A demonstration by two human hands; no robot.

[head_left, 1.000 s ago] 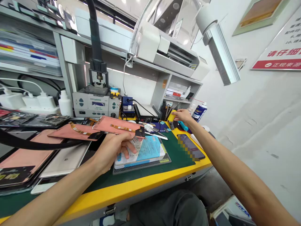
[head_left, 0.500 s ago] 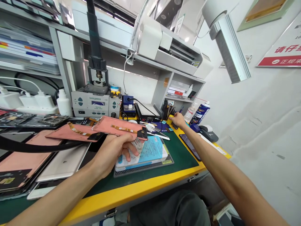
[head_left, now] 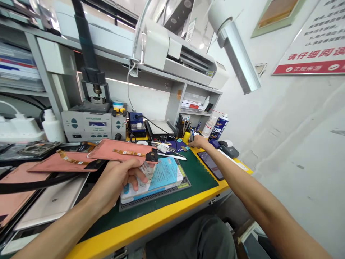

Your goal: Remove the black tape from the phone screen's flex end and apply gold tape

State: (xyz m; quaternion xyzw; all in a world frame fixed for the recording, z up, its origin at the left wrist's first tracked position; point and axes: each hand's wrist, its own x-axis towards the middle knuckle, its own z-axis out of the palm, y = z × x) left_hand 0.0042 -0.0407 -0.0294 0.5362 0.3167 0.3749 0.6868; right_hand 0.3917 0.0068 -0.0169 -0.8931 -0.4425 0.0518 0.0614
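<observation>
Shifted slightly off the yellow bottle, the right hand reaches across the worktop, its grip too small to tell, while the left hand pinches a pink phone cover near a blue box, apparently to keep its ribbon facing up.
</observation>
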